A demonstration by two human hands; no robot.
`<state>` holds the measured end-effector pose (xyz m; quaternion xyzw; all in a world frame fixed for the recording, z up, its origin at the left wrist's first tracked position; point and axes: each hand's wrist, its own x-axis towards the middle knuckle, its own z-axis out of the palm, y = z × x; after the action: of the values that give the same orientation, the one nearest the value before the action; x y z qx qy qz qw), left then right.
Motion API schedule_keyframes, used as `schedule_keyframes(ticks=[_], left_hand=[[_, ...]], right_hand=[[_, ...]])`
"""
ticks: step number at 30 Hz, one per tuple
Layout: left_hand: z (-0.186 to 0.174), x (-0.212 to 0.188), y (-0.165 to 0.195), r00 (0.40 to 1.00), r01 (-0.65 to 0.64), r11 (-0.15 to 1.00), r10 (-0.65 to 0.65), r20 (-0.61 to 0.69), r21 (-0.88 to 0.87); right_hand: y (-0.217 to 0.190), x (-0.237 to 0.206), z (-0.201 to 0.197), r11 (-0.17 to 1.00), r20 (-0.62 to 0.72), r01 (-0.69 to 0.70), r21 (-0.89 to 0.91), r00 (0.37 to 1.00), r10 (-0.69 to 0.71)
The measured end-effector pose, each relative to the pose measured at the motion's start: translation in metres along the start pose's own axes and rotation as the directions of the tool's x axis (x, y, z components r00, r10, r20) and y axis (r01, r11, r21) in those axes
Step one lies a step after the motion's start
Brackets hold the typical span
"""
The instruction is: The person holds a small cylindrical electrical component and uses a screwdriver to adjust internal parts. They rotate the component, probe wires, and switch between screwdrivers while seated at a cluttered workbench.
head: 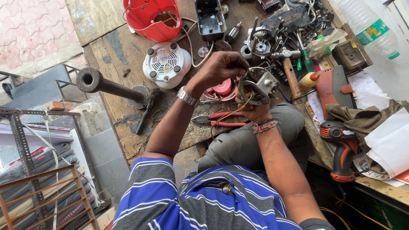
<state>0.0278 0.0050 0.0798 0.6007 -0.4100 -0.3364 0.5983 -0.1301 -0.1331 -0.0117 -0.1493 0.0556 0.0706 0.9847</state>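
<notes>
In the head view, a grey metal motor frame with coloured wires is held above the raised knee. It is cradled from below by the right hand, fingers clamped around it. The left hand is pinched closed on its upper left edge. Red-handled pliers lie on the worn wooden bench beneath.

Bare metal motor frame (dull, greasy) over a rough, scuffed wooden bench

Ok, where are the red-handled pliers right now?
The red-handled pliers lie on the wooden bench, just below the left hand and left of the raised knee.
</notes>
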Motion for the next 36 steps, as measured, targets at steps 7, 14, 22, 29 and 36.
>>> schedule_keyframes(ticks=[7,14,22,29,36], left_hand=[[-0.001,-0.002,0.020,0.986,-0.167,0.942,0.164,0.033,0.291],[-0.009,0.009,0.043,0.945,-0.323,0.816,0.257,0.200,0.479],[-0.017,0.012,0.049,0.901,-0.433,0.754,0.349,0.258,0.494],[-0.060,-0.036,0.049,0.967,-0.153,0.817,0.239,-0.085,0.555],[-0.087,-0.110,0.001,0.961,0.258,0.555,-0.060,-0.271,0.791]], right_hand=[[0.000,-0.001,0.000,1.000,0.029,-0.022,-0.010,0.999,0.022],[0.000,-0.001,0.000,0.992,0.001,-0.026,-0.124,1.000,0.027],[-0.001,0.000,0.003,0.992,-0.033,-0.009,-0.128,0.999,0.005],[-0.002,0.000,-0.011,0.999,0.001,0.032,-0.012,0.999,-0.032],[-0.007,0.002,-0.020,0.996,-0.011,0.002,0.085,1.000,-0.001]])
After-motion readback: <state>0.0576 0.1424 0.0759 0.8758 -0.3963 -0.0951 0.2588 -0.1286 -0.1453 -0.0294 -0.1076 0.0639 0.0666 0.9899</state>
